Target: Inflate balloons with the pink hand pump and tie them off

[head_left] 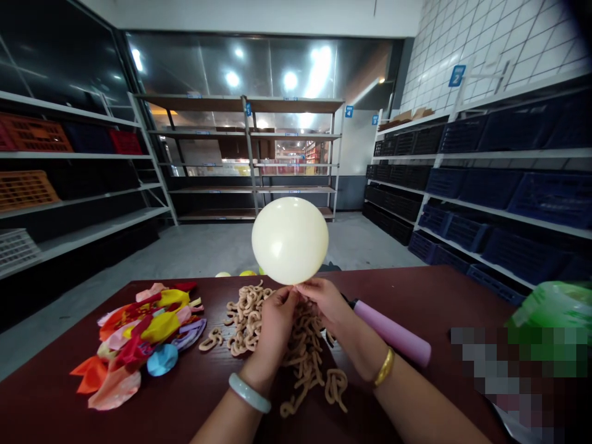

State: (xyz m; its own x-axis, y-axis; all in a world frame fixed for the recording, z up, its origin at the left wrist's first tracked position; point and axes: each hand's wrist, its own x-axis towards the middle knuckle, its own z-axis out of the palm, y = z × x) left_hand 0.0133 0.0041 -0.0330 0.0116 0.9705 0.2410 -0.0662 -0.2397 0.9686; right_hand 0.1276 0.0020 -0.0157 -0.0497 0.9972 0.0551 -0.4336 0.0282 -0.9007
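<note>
A pale cream inflated balloon stands upright above the table, its neck pointing down. My left hand pinches at the neck from the left, thumb and fingers closed. From the right, my right hand also has its fingertips closed at the neck. The knot or opening is hidden by the fingers. Below and around both hands lies a heap of beige curled strands. A lilac cylinder with a black end rests beside my right forearm.
Limp, colourful balloons are piled on the left of the dark red table. A green plastic bag is at the right edge, near a blurred-out patch. Beyond the table stand shelves and crates. Round balloons show behind the far edge.
</note>
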